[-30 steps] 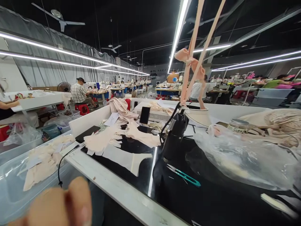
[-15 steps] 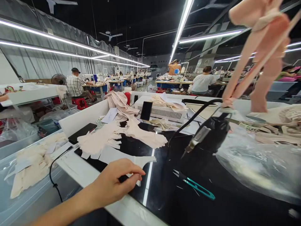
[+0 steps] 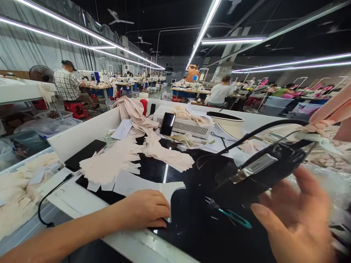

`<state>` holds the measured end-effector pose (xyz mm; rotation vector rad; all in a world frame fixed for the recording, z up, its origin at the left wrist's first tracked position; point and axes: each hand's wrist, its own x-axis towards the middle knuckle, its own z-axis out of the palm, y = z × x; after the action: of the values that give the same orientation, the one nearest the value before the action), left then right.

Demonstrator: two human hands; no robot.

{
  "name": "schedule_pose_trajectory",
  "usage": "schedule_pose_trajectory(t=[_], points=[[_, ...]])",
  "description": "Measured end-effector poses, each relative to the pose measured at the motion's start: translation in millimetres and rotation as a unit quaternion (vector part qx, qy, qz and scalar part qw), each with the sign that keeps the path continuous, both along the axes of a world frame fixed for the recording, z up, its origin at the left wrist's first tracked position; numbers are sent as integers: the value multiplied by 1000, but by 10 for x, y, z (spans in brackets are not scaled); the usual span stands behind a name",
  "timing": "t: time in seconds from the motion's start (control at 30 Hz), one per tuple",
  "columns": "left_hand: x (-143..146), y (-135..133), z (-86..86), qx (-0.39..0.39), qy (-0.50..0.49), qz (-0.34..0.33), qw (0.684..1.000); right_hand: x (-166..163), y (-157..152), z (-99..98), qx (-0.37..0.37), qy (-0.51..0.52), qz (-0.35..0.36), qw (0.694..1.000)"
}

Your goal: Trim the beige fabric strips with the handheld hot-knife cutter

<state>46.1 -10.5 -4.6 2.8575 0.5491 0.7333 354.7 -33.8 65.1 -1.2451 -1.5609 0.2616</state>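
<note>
seemingly no legible text anywhere

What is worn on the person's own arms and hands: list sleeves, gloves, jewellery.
Nothing worn shows. The left hand is ungloved, no ring in view; the left forearm is uncovered to the picture's edge: no sleeve, watch or bracelet. The right hand, blurred, is ungloved too, with no ring visible; its wrist is out of frame.

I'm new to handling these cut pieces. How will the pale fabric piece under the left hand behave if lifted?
The pale fabric piece looks thin and lies flat, so it would probably droop when lifted. On the glossy black tabletop it likely slides easily under the left hand.
</note>
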Motion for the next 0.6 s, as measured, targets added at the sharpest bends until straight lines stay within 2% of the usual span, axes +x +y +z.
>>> schedule_pose_trajectory(t=[0.1, 0.2, 0.4, 0.6], points=[[47, 34, -21, 32, 9, -1, 999, -298, 133, 240, -28, 130, 37, 990], [71, 59, -64, 49, -4, -3, 999, -474, 231, 334, 4, 208, 16, 978], [127, 60, -164, 10, -58, 12, 998, -689, 174, 212, 25, 221, 48, 974], [133, 43, -138, -54, -78, 35, 995, -1075, -61, 90, 71, 295, 115, 946]])
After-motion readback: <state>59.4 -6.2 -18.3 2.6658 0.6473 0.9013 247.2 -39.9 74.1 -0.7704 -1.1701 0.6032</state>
